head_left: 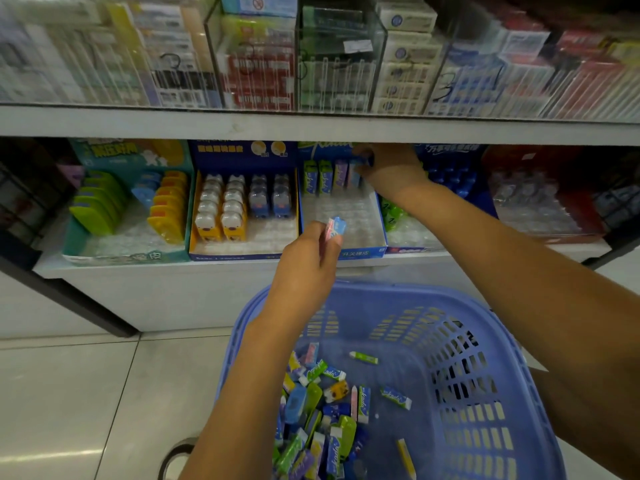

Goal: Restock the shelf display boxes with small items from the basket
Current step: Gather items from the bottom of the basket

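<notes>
Left hand (308, 261) is up in front of the shelf, thumb and fingertips pinching a pink-and-blue packet (336, 226) by its lower end, so that one is in the air just before the display box (363, 253). Right hand (393, 171) is deep at the back of that box, fingers curled at the blue packet (355, 174) ending the back row; it's smeared by blur, so I cannot tell whether it grips or only nudges it. The hands are well apart, one at the box's front, one at its rear. The packet looks tiny, light and boxy, probably a stiff card sleeve: no weight to fight, but glossy enough to slip. A pinch across the flat faces, low on the body, should leave the top end free to lead into a slot. Squeezing hard seems pointless and may dent the card. The clear moulded tray (346, 211) looks thin and springy, so seating calls for a straight push. Green packets (318, 178) stand upright beside a purple one. Below, the blue basket (485, 313) holds a jumble of loose packets (332, 410) on the tiled floor (69, 393).
</notes>
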Tool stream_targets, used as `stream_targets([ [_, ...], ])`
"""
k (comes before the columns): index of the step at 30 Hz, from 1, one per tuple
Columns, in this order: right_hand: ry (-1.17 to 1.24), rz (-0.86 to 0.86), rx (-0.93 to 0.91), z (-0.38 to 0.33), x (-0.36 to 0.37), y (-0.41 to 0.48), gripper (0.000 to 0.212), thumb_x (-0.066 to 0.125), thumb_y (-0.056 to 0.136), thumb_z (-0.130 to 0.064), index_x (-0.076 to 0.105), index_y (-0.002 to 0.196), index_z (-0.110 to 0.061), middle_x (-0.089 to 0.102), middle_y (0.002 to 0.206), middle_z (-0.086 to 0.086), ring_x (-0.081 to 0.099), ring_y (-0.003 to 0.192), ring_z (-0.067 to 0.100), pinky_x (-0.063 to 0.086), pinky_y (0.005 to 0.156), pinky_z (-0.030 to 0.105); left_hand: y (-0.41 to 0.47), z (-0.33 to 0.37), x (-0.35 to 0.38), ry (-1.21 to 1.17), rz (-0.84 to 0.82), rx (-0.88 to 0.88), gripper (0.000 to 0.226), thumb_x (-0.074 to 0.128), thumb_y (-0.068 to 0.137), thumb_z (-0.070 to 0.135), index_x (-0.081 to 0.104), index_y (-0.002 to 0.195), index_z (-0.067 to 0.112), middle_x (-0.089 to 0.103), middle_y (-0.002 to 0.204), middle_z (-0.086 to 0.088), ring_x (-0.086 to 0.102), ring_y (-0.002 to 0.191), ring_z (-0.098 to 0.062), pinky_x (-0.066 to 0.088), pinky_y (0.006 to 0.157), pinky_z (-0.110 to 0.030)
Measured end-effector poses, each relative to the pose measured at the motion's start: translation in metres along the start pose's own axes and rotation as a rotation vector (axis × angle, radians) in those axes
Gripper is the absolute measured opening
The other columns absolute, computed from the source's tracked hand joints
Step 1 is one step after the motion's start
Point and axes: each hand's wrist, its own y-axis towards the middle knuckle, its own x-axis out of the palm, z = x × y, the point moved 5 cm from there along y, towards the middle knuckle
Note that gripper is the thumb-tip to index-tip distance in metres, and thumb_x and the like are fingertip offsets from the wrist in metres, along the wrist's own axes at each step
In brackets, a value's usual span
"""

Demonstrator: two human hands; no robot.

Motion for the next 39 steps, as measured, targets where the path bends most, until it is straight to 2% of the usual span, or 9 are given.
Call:
stream_targets([
  [4,0.661,-0.303,-0.055,-0.021,-0.001,-0.065,0.009,0.069,0.084,-0.021,0.07,0.093,-0.018,0.072,0.08,-0.005,0.064,0.068,0.003,0.052,0.063,0.017,-0.001,0.007,-0.003,-0.073,0.034,0.055,0.023,0.043,0.098,0.037,0.054,0.105,0.018,0.064,0.079,-0.007,0.06,0.07,-0.021,0.049,0.064,-0.042],
  [8,0.883,-0.341,-0.063,-0.017,-0.009,-0.092,0.012,0.07,0.081,-0.012,0.072,0.091,-0.019,0.074,0.088,0.003,0.069,0.079,0.007,0.055,0.071,0.015,-0.004,0.012,0.001,-0.094,0.076,0.09,0.026,0.045,0.097,0.038,0.058,0.102,0.016,0.063,0.075,-0.002,0.053,0.065,-0.013,0.041,0.055,-0.027],
  [13,0.742,-0.254,-0.049,0.0,-0.013,-0.083,0.018,0.076,0.075,-0.006,0.07,0.087,-0.017,0.07,0.079,0.001,0.066,0.068,0.001,0.05,0.065,0.01,-0.005,0.014,0.007,-0.084,0.107,0.054,0.03,0.047,0.098,0.035,0.055,0.121,0.018,0.067,0.091,-0.003,0.058,0.073,-0.012,0.05,0.066,-0.036],
  [15,0.636,-0.051,-0.014,0.012,-0.019,-0.065,0.016,0.076,0.076,-0.007,0.07,0.09,-0.012,0.069,0.082,0.0,0.062,0.067,0.001,0.047,0.065,0.006,-0.005,0.009,0.013,0.035,0.038,0.029,0.043,0.046,0.098,0.033,0.043,0.138,0.016,0.059,0.126,-0.001,0.055,0.11,-0.011,0.049,0.088,-0.03],
  [18,0.418,0.143,-0.006,0.019,-0.022,-0.033,0.017,0.068,0.083,-0.009,0.07,0.1,-0.006,0.069,0.101,0.007,0.062,0.088,0.01,0.039,0.072,-0.001,-0.006,0.0,0.027,0.35,-0.128,0.03,0.054,0.044,0.099,0.033,0.028,0.148,0.013,0.027,0.155,-0.002,0.021,0.143,-0.017,0.021,0.111,-0.025],
  [21,0.327,0.058,0.056,0.021,-0.005,-0.005,0.023,0.056,0.092,-0.013,0.066,0.112,-0.007,0.064,0.121,0.012,0.056,0.114,0.024,0.039,0.099,0.02,-0.008,-0.006,0.033,0.493,-0.195,0.044,0.062,0.042,0.099,0.036,0.016,0.151,0.014,0.012,0.16,0.001,0.008,0.146,-0.015,0.005,0.113,-0.02],
  [23,0.251,-0.003,0.027,0.02,0.005,0.006,0.025,0.051,0.094,-0.011,0.064,0.115,-0.004,0.062,0.122,0.015,0.054,0.116,0.028,0.039,0.102,0.034,-0.007,-0.007,0.031,0.505,-0.191,0.056,0.063,0.043,0.099,0.035,0.016,0.151,0.014,0.012,0.16,0.001,0.009,0.146,-0.015,0.005,0.113,-0.019],
  [28,0.216,-0.069,0.013,0.025,0.006,0.021,0.024,0.054,0.094,-0.017,0.06,0.116,-0.009,0.059,0.125,0.009,0.052,0.118,0.024,0.035,0.094,0.019,-0.004,-0.009,0.026,0.5,-0.197,0.067,0.06,0.045,0.099,0.032,0.021,0.151,0.014,0.015,0.159,0.002,0.011,0.146,-0.014,0.009,0.113,-0.019],
  [39,0.014,-0.131,-0.008,0.017,0.016,0.028,0.028,0.06,0.09,-0.015,0.061,0.116,-0.006,0.06,0.126,0.011,0.054,0.116,0.027,0.039,0.089,0.025,-0.001,-0.013,0.023,0.448,-0.226,0.074,0.059,0.046,0.099,0.03,0.022,0.15,0.015,0.017,0.159,0.003,0.012,0.145,-0.013,0.012,0.114,-0.02],
])
